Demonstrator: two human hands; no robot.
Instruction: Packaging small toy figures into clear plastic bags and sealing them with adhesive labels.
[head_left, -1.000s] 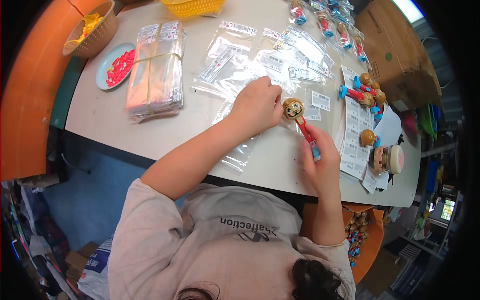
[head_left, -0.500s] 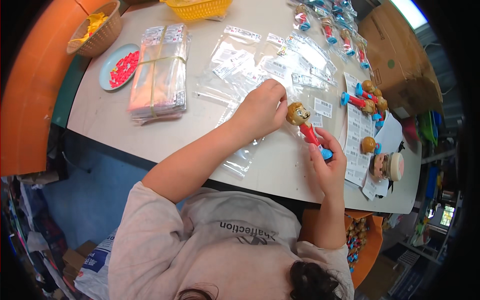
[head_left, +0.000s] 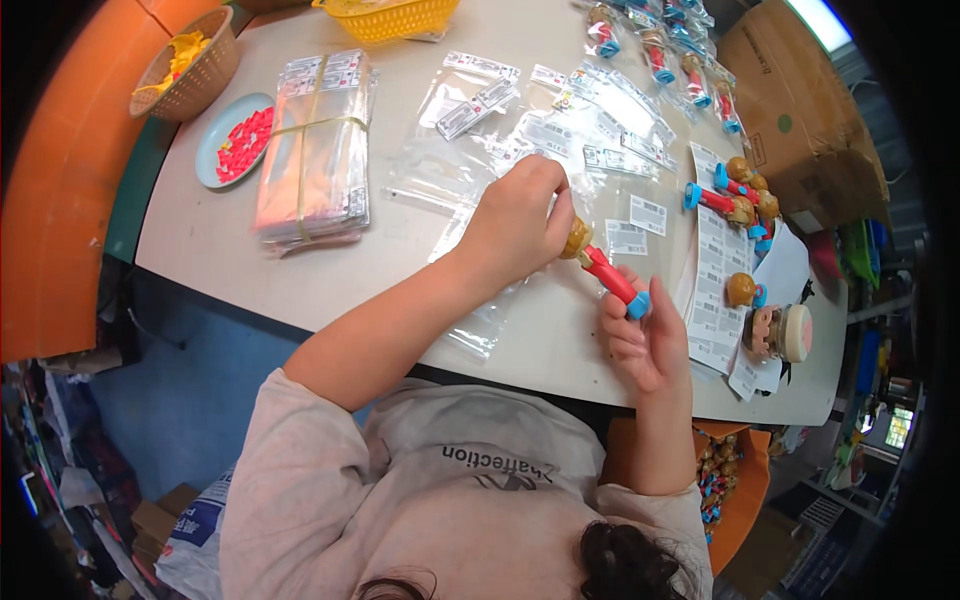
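A toy candy dispenser [head_left: 607, 270], with a brown-haired head, red stem and blue foot, slants between my hands above the table. My left hand [head_left: 522, 218] is closed with its thumb and fingertips at the toy's head, partly covering it. My right hand [head_left: 648, 335] has its fingers curled around the blue foot end, the palm partly showing. Beneath my left hand lie clear plastic bags [head_left: 470, 190] with printed headers. Two white barcode labels [head_left: 647, 214] lie just beyond the toy.
Left on the table are a banded bag stack [head_left: 313, 150], a plate [head_left: 208, 165] of small red pieces and a tan basket [head_left: 215, 75]. A yellow basket [head_left: 390, 20] and bagged toys [head_left: 655, 60] stand farther back. Loose dispensers [head_left: 738, 205], label sheets [head_left: 715, 300] and a jar [head_left: 795, 333] are at right.
The toy has turned so its face no longer shows, and its head has shifted left against my left fingers. My right fingers have moved from a pinch to a looser curl.
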